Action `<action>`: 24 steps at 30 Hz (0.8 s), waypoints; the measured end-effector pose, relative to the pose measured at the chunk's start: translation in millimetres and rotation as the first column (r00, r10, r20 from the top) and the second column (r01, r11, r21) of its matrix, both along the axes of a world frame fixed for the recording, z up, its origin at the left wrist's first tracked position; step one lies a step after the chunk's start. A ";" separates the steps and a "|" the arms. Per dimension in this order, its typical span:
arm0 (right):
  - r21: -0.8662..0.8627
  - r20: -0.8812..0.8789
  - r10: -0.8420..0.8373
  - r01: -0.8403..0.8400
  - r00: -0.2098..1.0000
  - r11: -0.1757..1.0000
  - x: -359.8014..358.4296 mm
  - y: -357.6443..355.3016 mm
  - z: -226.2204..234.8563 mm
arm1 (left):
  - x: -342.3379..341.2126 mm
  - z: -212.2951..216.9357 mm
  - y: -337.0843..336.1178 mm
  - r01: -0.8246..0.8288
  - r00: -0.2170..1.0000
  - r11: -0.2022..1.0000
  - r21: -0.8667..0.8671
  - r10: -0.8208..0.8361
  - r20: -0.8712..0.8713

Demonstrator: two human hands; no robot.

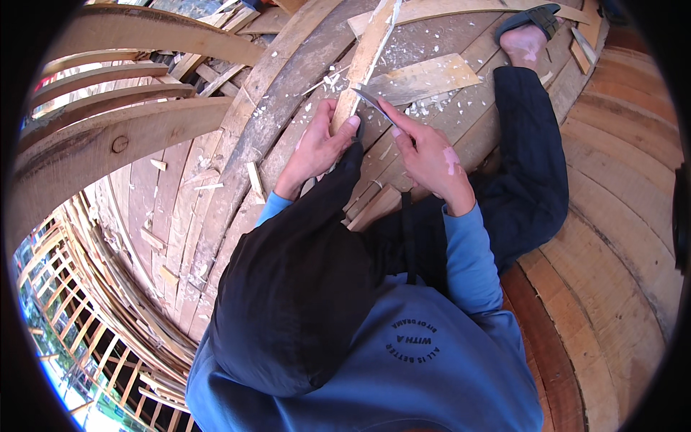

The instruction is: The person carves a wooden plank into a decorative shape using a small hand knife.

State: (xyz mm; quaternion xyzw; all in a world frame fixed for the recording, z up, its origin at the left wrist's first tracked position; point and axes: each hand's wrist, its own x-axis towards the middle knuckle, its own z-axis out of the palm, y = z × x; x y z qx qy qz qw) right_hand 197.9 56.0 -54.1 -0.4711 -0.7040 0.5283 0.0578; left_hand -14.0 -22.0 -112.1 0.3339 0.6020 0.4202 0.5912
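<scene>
A long, narrow wooden strip (pixel 371 54) with a whitish edge rises away from me, its near end between my knees. My left hand (pixel 320 146) is closed around the strip near its lower end, thumb on the right side. In my right hand (pixel 434 160) is a knife (pixel 370 96) with a thin grey blade; its handle is mostly hidden by my fingers. The index finger stretches along the tool. The blade's tip lies against the strip's right edge, just above my left hand; whether it cuts in cannot be seen.
White chips and shavings (pixel 425 108) litter the plank floor (pixel 288 144). A flat board (pixel 425 81) lies behind the strip. Curved wooden ribs (pixel 122 140) stand at left, above bundled thin strips (pixel 119 277). A curved plank wall (pixel 612 237) runs along the right, near my sandalled foot (pixel 525 45).
</scene>
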 end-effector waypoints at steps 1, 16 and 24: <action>-0.025 0.014 0.025 -0.025 1.000 0.999 1.8 2.0 1.5 | -1.1 3.3 0.6 0.019 1.000 0.999 -0.044 -0.020 -0.016; -0.150 -0.122 -0.012 -0.006 0.992 0.989 11.6 -0.9 -9.1 | -4.4 11.6 5.4 -0.033 0.998 0.999 0.022 0.032 0.061; -0.203 -0.199 -0.131 0.090 0.971 0.975 13.3 -5.0 -17.1 | -3.4 17.4 7.2 -0.066 0.993 0.998 -0.005 0.065 -0.096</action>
